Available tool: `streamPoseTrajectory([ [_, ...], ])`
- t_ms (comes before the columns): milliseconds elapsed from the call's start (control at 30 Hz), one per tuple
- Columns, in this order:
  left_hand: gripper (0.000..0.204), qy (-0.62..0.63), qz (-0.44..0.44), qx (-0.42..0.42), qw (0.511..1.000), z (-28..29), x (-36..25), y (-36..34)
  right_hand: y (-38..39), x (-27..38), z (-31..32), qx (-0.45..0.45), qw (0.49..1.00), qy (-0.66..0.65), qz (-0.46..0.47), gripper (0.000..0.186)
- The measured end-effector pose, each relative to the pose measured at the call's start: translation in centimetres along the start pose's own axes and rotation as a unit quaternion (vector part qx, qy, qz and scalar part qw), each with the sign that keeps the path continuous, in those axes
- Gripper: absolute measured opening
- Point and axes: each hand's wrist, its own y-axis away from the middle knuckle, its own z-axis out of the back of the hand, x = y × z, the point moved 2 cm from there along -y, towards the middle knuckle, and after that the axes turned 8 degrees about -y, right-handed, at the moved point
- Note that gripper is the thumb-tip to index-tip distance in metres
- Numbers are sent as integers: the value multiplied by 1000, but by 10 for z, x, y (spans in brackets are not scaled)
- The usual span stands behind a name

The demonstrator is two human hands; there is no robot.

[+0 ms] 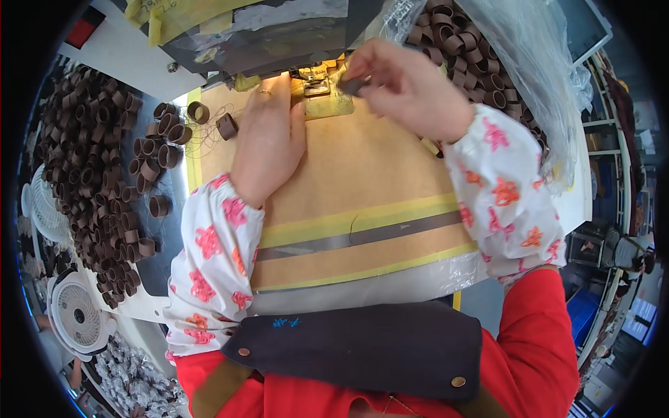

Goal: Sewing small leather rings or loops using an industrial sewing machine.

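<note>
A: Where was the small dark piece (352, 86) shown?

B: It was held just above the worktop (369, 167), near the middle of the far edge, to the right of the metal foot (317, 88) of the sewing machine (258, 38). Its outline was blurred, so its exact form could not be told.

A: How was it gripped?

B: It was pinched between the thumb and fingers of the right hand (411, 90), which was raised at the far edge.

A: And the left hand (268, 136)?

B: It was laid palm down, with the fingers stretched toward the far edge and the thumb set slightly apart, just left of the foot. Whether anything was covered by the palm could not be told.

A: What was seen around the hands?

B: A heap of brown rings (90, 153) was spread along the left edge, with a few loose ones and fine thread (209, 136) near the left hand. More rings (456, 56) were piled at the far right corner beside clear plastic (523, 63). Yellow tape (362, 212) was stuck across the worktop toward the near edge.
</note>
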Motion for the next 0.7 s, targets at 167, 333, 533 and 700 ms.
streamPoseTrajectory([
  [167,23,8,7,0,1000,-15,9,-12,-2,-37,-27,-66,992,-102,-46,22],
  [333,22,255,87,33,963,-17,20,-5,-2,-44,-31,-73,982,-151,-89,20],
  [533,23,307,134,89,938,-11,14,-9,1,-42,-33,-95,989,-99,-50,17],
  [700,23,295,116,50,947,-19,21,-11,2,-37,-34,-127,987,87,48,12],
])
